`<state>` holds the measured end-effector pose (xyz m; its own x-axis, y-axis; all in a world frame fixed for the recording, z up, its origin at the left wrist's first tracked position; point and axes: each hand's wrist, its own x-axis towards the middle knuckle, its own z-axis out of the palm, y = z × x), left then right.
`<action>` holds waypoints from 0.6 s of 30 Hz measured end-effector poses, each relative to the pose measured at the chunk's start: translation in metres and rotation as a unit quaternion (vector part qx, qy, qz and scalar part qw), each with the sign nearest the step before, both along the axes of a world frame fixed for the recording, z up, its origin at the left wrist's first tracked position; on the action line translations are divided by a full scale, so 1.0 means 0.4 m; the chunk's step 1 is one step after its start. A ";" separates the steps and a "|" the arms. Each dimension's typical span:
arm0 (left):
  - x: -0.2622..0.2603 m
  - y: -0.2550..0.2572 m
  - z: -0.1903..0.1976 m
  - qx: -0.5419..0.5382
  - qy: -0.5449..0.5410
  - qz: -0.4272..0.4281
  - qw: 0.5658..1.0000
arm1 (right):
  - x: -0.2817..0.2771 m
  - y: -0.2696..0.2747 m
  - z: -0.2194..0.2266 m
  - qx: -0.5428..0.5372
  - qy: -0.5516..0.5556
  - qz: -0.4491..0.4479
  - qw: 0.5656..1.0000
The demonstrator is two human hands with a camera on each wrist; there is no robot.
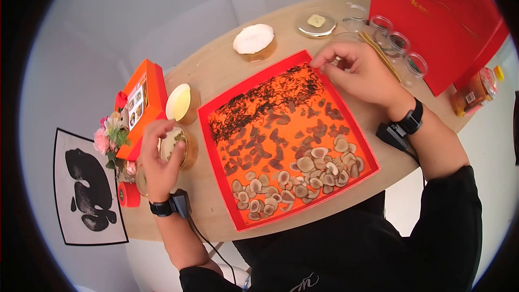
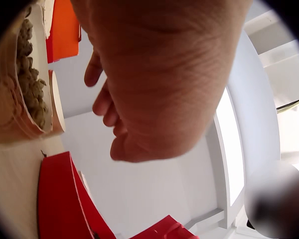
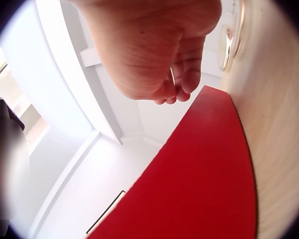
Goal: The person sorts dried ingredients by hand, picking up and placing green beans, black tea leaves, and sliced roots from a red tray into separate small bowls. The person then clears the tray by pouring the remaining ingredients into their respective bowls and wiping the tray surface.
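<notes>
I see 2 arms (image 1: 444, 143) held out front, well apart. Left hand (image 1: 160, 157): fingers bent loosely, thumb apart from pointer. Right hand (image 1: 361, 71): fingers curl in, thumb and pointer tips close together.

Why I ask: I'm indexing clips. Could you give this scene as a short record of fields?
Left hand: near a gold bowl of greenish pieces, holding nothing visible
Right hand: near far right corner of red tray; whether it pinches anything is unclear
Tray bands, far to near: black shreds, brown pieces, pale round slices
Right of tray: clear jars, red gift bag
</notes>
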<state>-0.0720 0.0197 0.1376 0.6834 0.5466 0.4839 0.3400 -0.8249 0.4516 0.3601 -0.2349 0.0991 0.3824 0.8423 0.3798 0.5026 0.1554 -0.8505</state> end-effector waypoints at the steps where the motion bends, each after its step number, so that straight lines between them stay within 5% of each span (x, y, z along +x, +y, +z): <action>1: 0.002 -0.008 0.001 0.011 -0.015 -0.063 0.998 | 0.001 -0.002 0.003 0.006 -0.001 0.013 1.000; 9: 0.075 -0.227 0.110 -0.110 0.202 -0.166 0.959 | 0.010 -0.006 0.015 0.017 -0.027 0.022 0.999; 11: 0.086 -0.273 0.133 -0.052 0.296 -0.148 0.942 | 0.008 -0.005 0.018 0.005 -0.022 0.024 0.999; 18: 0.102 -0.363 0.135 0.065 0.380 -0.094 0.918 | 0.011 -0.007 -0.002 -0.001 -0.025 0.039 0.999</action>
<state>-0.0311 -0.1256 0.1917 0.9268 0.3563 -0.1188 0.3628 -0.9311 0.0374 0.3645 -0.2378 0.0984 0.2954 0.8694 0.3960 0.5312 0.1950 -0.8245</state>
